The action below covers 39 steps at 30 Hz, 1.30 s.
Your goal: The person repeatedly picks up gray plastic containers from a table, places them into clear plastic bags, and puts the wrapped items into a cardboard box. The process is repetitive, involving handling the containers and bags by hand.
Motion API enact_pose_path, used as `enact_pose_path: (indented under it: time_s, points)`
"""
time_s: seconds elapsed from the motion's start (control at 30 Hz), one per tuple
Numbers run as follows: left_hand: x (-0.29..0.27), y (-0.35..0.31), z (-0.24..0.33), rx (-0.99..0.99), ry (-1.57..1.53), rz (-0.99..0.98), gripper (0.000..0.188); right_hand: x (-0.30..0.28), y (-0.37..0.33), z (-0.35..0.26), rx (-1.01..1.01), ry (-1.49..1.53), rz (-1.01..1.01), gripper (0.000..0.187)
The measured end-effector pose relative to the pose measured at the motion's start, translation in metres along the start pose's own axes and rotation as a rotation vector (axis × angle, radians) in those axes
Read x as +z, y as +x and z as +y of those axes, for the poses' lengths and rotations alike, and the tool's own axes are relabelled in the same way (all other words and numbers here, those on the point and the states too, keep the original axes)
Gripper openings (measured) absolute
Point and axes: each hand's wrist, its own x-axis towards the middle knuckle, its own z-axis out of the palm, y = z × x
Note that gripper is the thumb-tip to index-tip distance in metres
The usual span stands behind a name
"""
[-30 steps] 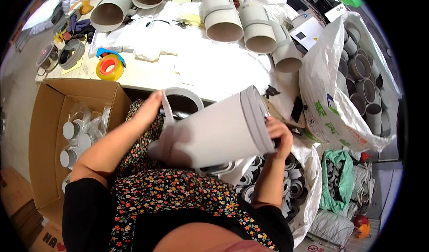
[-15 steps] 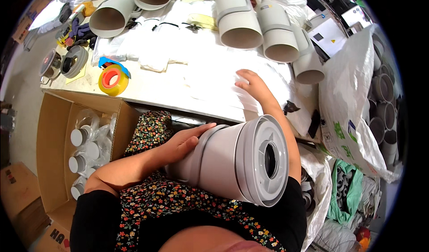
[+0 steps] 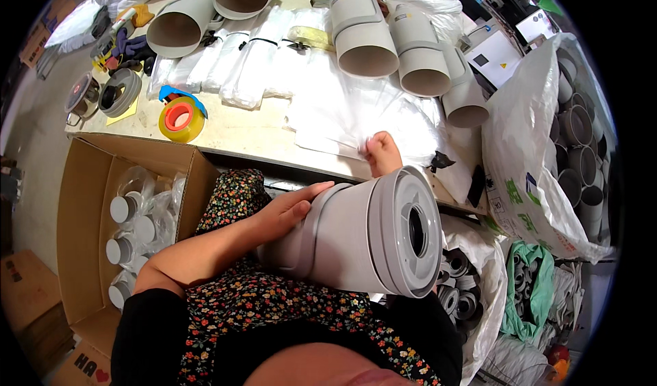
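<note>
A large grey plastic cylinder (image 3: 343, 239) lies tilted across my lap, its ringed end cap (image 3: 419, 232) with a round hole turned to the right. My left hand (image 3: 291, 209) lies over its upper side by the raised band and holds it; its underside is hidden. Beyond the cylinder, my right hand (image 3: 383, 153) has its fingers pinched on the near edge of a clear plastic bag (image 3: 328, 122) from the flat stack on the table. The cylinder covers most of my right forearm.
Several open grey cylinders (image 3: 367, 56) stand along the table's back. A yellow tape roll (image 3: 181, 120) sits left of the bags. An open cardboard box (image 3: 82, 228) holds white-capped clear containers. At the right are sacks of grey parts (image 3: 527, 139) and a green bag (image 3: 530, 293).
My right hand has drawn back toward me, its spread fingers closing on a plastic bag's edge. My left hand stays on the cylinder, whose capped end has lifted slightly.
</note>
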Motion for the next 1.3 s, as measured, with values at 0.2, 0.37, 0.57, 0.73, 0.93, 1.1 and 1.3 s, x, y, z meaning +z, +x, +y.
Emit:
enact_pose_path:
  time_s: [0.2,0.37,0.57,0.73,0.93,1.1,1.3]
  points:
    - [0.012,0.016,-0.003,-0.176,-0.340,0.095,0.056,0.045,-0.064,-0.032,0.069,0.251,-0.186,0.015]
    - [0.024,0.078,-0.003,0.151,0.346,0.396,0.032,0.051,-0.059,-0.027,0.000,0.263,-0.114,0.021]
    - [0.019,0.106,-0.019,0.057,-0.309,0.441,0.016,0.054,-0.059,-0.015,-0.017,0.286,0.128,0.026]
    - [0.026,0.114,-0.015,0.110,-0.475,0.461,0.007,0.046,-0.051,-0.010,-0.179,0.340,0.349,0.019]
    - [0.004,0.098,0.043,0.062,-0.810,0.086,0.009,0.065,-0.114,-0.088,-0.527,0.563,0.325,0.024]
    - [0.039,0.057,0.074,0.505,0.094,0.227,0.022,0.021,-0.203,-0.117,-0.787,-0.090,-0.498,0.029]
    - [-0.001,0.035,0.006,0.110,0.223,0.550,0.023,0.025,-0.241,-0.096,-0.325,-0.153,0.152,0.038]
